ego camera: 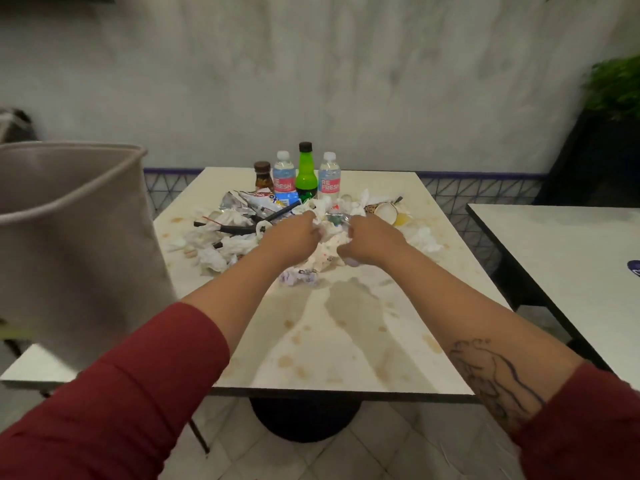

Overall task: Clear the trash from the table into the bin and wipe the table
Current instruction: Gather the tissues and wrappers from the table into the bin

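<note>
A cream table carries a heap of trash in its far half: crumpled white tissues, foil snack wrappers, black straws and a paper cup. My left hand and my right hand both grip a wad of stained crumpled paper in the middle of the heap. A large grey bin stands at the table's left side, its mouth turned toward me.
Behind the heap stand two water bottles, a green bottle and a small brown bottle. Wet smears and brown stains cover the near half. Another table is on the right, a small white one at the left.
</note>
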The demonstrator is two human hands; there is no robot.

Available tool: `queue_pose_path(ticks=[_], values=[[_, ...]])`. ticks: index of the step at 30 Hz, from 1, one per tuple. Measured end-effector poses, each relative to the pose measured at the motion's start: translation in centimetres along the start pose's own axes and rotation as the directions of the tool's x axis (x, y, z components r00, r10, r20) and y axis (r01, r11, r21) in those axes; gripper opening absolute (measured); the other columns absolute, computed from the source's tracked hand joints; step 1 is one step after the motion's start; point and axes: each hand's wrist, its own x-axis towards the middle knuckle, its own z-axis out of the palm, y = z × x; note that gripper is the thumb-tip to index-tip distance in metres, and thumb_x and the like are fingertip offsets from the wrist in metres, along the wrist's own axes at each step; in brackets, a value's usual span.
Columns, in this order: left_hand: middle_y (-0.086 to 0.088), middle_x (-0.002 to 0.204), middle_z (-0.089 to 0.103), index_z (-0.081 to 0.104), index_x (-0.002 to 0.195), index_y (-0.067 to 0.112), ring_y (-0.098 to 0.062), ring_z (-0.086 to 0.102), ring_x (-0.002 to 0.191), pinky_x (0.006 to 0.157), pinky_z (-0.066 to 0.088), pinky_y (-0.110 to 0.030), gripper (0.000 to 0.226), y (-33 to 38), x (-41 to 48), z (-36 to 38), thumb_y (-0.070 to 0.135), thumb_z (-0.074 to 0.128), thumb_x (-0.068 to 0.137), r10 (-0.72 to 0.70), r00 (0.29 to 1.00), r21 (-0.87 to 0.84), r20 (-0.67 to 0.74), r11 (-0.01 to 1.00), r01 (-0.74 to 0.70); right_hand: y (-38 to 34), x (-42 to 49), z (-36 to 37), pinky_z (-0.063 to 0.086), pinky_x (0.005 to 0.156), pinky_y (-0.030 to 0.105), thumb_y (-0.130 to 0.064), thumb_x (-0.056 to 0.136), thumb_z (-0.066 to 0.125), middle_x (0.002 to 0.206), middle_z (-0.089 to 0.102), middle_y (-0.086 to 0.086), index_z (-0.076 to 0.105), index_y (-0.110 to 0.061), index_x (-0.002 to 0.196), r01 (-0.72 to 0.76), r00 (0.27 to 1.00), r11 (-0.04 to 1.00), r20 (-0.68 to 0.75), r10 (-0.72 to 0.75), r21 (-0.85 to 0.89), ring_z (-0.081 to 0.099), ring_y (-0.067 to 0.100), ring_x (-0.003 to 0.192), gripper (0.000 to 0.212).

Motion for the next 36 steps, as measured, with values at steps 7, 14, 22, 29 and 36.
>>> queue_pose_path(ticks=[7, 14, 22, 29, 36], values=[[-0.012, 0.121, 0.058, 0.05, 0.118, 0.012, -0.03, 0.055, 0.108, 0.074, 0.037, -0.032, 0.027, -1.7, -1.2, -7.8, 0.023, 0.041, 0.095, -0.075, 0.982, -0.1, -0.171, 0.993, 0.058, -7.3, 2.7, -3.6, 0.034, 0.052, 0.025, -0.026, 0.075, 0.056, 0.066, 0.051, 0.002, 0.049, -0.017, 0.066, 0.11, 0.987, 0.99, -0.125, -0.098, 0.088, 0.054, 0.026, 0.07, 0.015], [-0.013, 0.116, 0.06, 0.053, 0.107, 0.011, -0.031, 0.056, 0.105, 0.072, 0.035, -0.03, 0.021, -5.3, -3.4, -16.5, 0.02, 0.044, 0.091, -0.123, 0.93, -0.128, -0.346, 0.988, 0.083, -16.7, 4.5, -8.2, 0.034, 0.063, 0.027, -0.034, 0.076, 0.055, 0.078, 0.052, 0.009, 0.052, -0.016, 0.075, 0.27, 0.942, 0.959, -0.233, -0.243, 0.09, 0.047, 0.024, 0.074, 0.018], [-0.008, 0.102, 0.064, 0.059, 0.103, 0.01, -0.028, 0.061, 0.093, 0.076, 0.045, -0.033, 0.022, -14.0, -6.4, -23.8, 0.017, 0.044, 0.088, -0.286, 0.871, -0.3, -0.399, 0.938, 0.17, -29.0, 4.9, -9.7, 0.051, 0.064, 0.03, -0.04, 0.069, 0.056, 0.062, 0.057, 0.002, 0.066, -0.012, 0.068, 0.389, 0.915, 0.896, -0.2, -0.349, 0.216, 0.054, 0.018, 0.055, 0.03], [-0.009, 0.079, 0.06, 0.056, 0.075, 0.008, -0.02, 0.054, 0.056, 0.041, 0.044, -0.016, 0.015, -21.2, -8.7, -25.1, 0.009, 0.048, 0.088, -0.44, 0.88, -0.335, -0.177, 0.868, 0.367, -37.3, 4.3, -6.8, 0.052, 0.077, 0.034, -0.031, 0.083, 0.062, 0.087, 0.065, 0.012, 0.055, -0.013, 0.064, 0.393, 0.919, 0.92, 0.045, -0.392, -0.015, 0.063, 0.027, 0.076, 0.028], [-0.024, 0.091, 0.066, 0.062, 0.098, -0.004, -0.036, 0.065, 0.077, 0.074, 0.054, -0.041, 0.025, -24.6, -10.4, -24.2, 0.017, 0.051, 0.091, -0.49, 0.858, -0.184, 0.155, 0.839, 0.512, -39.8, 4.5, -3.4, 0.052, 0.06, 0.034, -0.03, 0.086, 0.066, 0.074, 0.055, 0.014, 0.052, -0.003, 0.091, 0.267, 0.9, 0.964, 0.354, -0.254, 0.014, 0.057, 0.028, 0.059, 0.031]])
